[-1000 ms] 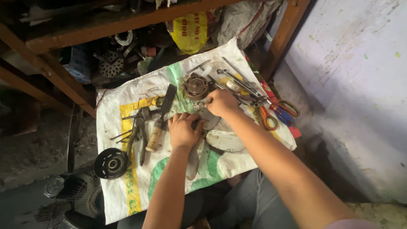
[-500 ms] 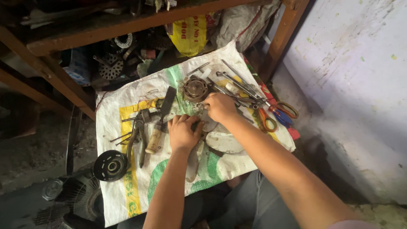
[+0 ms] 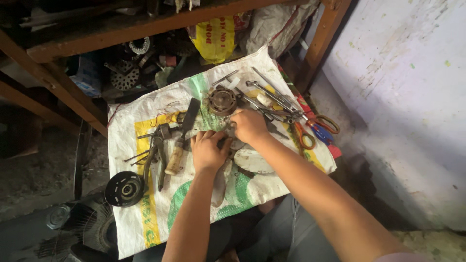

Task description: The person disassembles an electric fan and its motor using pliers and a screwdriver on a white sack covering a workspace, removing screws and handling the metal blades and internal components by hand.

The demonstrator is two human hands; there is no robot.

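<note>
At the far left a black round metal end cover with a centre hub (image 3: 124, 188) lies half over the edge of the white woven plastic sack printed in yellow and green (image 3: 145, 228), which is spread on the floor as a work mat so that small parts stay together and off the dirt. Next to it lie dark steel pliers (image 3: 156, 154) and a flat blade with a pale wooden handle (image 3: 180, 141), laid within easy reach. The left hand (image 3: 208, 151) comes next, fingers curled down around a small grey metal part (image 3: 232, 140) that sits on the sack in the middle. The right hand (image 3: 249, 126) meets it from the other side, fingers closed on the same part, so both hands pinch and steady it; most of the part is hidden beneath them. Just above, a round brown ribbed motor core (image 3: 222, 100) rests on the sack. To the right, long steel screwdrivers (image 3: 274, 97) lie fanned out, then orange-handled scissors (image 3: 307, 132) near the sack's edge.
</note>
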